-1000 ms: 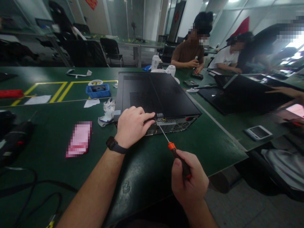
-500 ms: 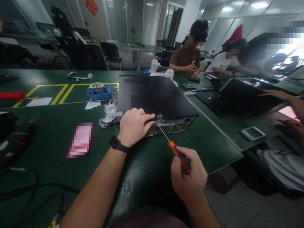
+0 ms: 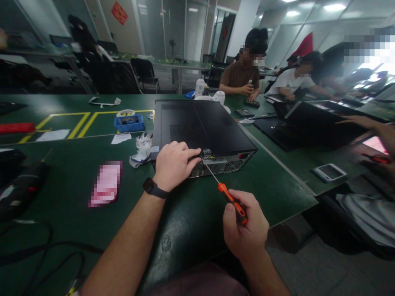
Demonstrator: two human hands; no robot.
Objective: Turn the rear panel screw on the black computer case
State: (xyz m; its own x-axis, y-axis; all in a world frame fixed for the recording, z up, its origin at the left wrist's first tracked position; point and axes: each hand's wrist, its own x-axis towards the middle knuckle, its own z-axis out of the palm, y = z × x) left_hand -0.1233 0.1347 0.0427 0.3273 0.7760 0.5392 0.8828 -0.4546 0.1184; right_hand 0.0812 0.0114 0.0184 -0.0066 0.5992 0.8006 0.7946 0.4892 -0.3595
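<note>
A black computer case [image 3: 212, 119] lies flat on the green table, its rear panel with fan grille facing me. In my right hand [image 3: 248, 226] is a screwdriver [image 3: 232, 199] with an orange and black handle, gripped between thumb and curled fingers. Its thin shaft slants up and left to the case's rear top edge. There, my left hand [image 3: 174, 166], with a dark watch on its wrist, rests over the corner of the case. Its thumb and index finger close in around the shaft's tip; whatever they pinch is too small to make out.
Left of the case lie a work glove [image 3: 142, 150], a blue bin [image 3: 128, 123], a tape roll [image 3: 126, 112] and a pink blurred packet [image 3: 106, 183]. Black cables [image 3: 49, 246] run at lower left. A white device [image 3: 330, 172] sits right; co-workers [image 3: 239, 76] occupy the far side.
The screwdriver's handle has turned about its axis, showing more orange now. My left hand stays at the case edge, and the view has shifted slightly.
</note>
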